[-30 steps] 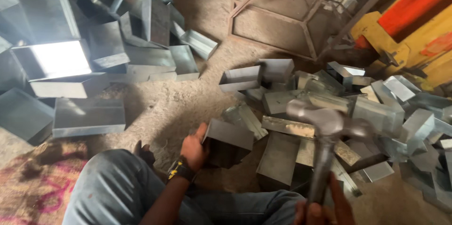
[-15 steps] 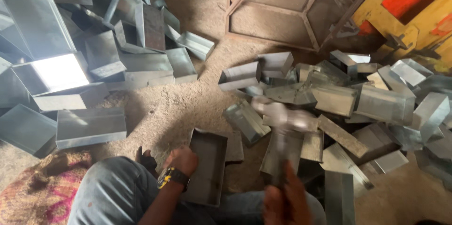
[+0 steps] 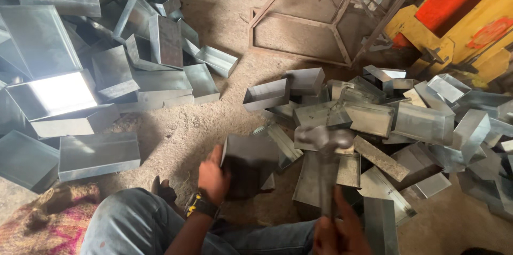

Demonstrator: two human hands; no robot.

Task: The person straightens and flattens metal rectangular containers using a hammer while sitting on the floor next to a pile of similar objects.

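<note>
The person sat low on the floor [image 3: 214,127], knees drawn up, so that both heaps of sheet-metal trays lay within reach. The left hand [image 3: 214,177] gripped a dark tray [image 3: 250,165] by its near edge, fingers clenched over the rim and thumb up, tilting it on end just ahead of the knee; held that way, its folded side faced the hammer. The right hand [image 3: 336,231] was closed round the shaft of a hammer [image 3: 323,140], low on the handle, which would give a longer swing; its head hung blurred just right of the tray, above flat pieces in the right-hand heap [image 3: 417,121]. That heap looked jumbled, trays tipped at all angles and overlapping, as if dropped there. The pile on the left [image 3: 80,95] held larger, brighter trays, several lying open side up and apart from the jumble, probably kept separate on purpose. A metal frame [image 3: 299,36] stood beyond the heaps, and a patterned cloth [image 3: 37,223] lay by the left thigh.
</note>
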